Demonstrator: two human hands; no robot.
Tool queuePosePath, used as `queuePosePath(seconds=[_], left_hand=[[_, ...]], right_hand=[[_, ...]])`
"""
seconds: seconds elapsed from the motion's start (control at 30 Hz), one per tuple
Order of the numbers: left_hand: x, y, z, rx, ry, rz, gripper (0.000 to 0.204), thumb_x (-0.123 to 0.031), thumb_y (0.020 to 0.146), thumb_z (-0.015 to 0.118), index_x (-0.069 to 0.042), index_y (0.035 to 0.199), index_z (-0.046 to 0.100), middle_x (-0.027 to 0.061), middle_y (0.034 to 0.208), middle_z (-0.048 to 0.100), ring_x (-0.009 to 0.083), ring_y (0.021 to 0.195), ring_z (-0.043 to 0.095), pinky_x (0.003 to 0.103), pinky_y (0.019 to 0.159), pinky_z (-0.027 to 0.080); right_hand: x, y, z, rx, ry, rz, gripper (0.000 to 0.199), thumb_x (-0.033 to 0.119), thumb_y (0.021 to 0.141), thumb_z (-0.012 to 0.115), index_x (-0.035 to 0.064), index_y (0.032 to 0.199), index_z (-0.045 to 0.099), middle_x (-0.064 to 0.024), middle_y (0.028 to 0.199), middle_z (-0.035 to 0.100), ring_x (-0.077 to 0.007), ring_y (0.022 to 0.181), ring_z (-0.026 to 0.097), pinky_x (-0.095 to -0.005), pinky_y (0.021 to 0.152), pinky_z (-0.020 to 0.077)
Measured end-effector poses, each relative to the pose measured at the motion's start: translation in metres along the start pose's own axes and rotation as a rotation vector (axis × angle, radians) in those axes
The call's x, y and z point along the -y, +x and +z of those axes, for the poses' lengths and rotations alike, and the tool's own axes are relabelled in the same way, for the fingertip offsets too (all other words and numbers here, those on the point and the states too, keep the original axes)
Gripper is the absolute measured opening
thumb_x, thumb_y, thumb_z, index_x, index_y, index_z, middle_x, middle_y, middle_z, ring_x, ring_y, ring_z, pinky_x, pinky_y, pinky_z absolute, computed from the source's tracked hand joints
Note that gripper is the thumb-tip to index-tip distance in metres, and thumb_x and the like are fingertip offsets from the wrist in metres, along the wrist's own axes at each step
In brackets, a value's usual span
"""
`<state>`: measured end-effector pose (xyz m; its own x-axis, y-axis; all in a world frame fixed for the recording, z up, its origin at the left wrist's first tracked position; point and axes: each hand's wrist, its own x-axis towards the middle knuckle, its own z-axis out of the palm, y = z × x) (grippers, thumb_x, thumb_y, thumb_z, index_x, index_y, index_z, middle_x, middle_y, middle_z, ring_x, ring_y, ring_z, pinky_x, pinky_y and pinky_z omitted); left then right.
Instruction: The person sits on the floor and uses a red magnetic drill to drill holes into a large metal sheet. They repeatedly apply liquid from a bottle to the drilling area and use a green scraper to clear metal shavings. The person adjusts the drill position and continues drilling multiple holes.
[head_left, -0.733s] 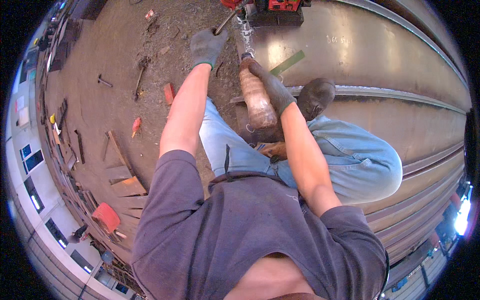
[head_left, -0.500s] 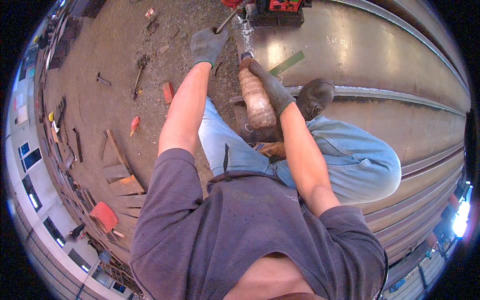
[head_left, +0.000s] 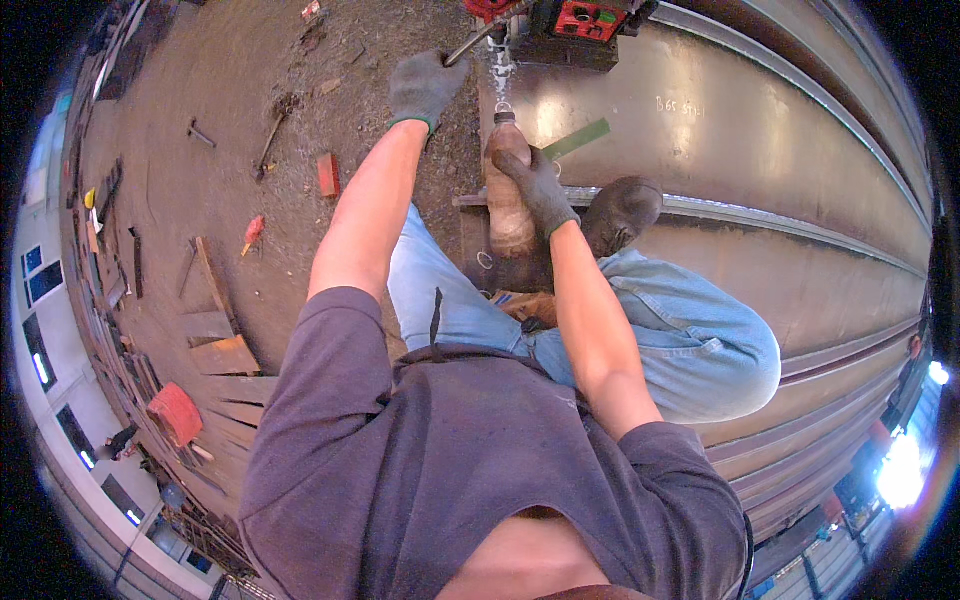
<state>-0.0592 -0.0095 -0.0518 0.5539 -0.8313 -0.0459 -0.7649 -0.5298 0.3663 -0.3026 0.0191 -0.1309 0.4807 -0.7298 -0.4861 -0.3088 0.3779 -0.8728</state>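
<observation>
My gloved left hand [head_left: 428,90] is closed round the end of a metal lever rod [head_left: 478,41] that runs up to a red and black machine [head_left: 578,22], seemingly a portable drill, set on a steel beam [head_left: 690,130]. In my gloved right hand [head_left: 541,187] is a grimy plastic bottle [head_left: 511,225] with a dark cap, gripped round its upper body. The bottle's capped end points at the machine. Between cap and machine, whitish wet residue [head_left: 501,72] lies along the beam's edge. The machine's top is cut off by the picture's edge.
A green strip [head_left: 578,139] lies on the beam beside my right hand. My shoe [head_left: 623,212] rests on the steel. On the dirt floor lie a red block [head_left: 328,175], a hammer-like tool [head_left: 201,133], a red-headed object [head_left: 253,233] and wooden boards [head_left: 222,356].
The bottle has swung more upright in the picture, its cap slightly right and lower. My left hand keeps hold of the lever. The whole view has shifted a little.
</observation>
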Motion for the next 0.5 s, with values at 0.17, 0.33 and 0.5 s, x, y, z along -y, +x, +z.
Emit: queuePosePath(seconds=[0.17,0.33,0.5], left_hand=[[-0.003,-0.005,-0.003,-0.014,0.000,-0.006,0.054,-0.058,0.084,0.063,-0.008,0.097,0.078,0.0235,0.095,0.073,0.0420,0.092,0.071,0.050,0.081,0.055],[-0.006,-0.007,-0.007,-0.002,-0.024,-0.013,0.056,-0.058,0.084,0.065,-0.004,0.095,0.078,0.0253,0.095,0.072,0.0431,0.091,0.070,0.051,0.080,0.054],[0.002,-0.002,0.005,-0.047,-0.028,0.028,0.051,-0.057,0.084,0.062,-0.009,0.095,0.077,0.0223,0.090,0.073,0.0420,0.088,0.070,0.051,0.080,0.055]], right_hand=[[-0.009,-0.007,-0.001,-0.049,-0.068,-0.009,0.099,0.066,0.077,0.075,-0.0039,0.142,0.049,-0.0259,0.137,0.059,-0.0391,0.128,0.057,-0.0433,0.107,0.0432],[0.004,-0.013,-0.002,-0.018,-0.177,0.048,0.099,0.068,0.078,0.073,-0.0032,0.143,0.047,-0.0265,0.140,0.057,-0.0402,0.131,0.055,-0.0443,0.108,0.0421],[-0.008,-0.006,0.000,-0.015,-0.110,-0.048,0.100,0.069,0.079,0.070,-0.0017,0.145,0.047,-0.0267,0.141,0.057,-0.0424,0.131,0.054,-0.0449,0.109,0.0417]])
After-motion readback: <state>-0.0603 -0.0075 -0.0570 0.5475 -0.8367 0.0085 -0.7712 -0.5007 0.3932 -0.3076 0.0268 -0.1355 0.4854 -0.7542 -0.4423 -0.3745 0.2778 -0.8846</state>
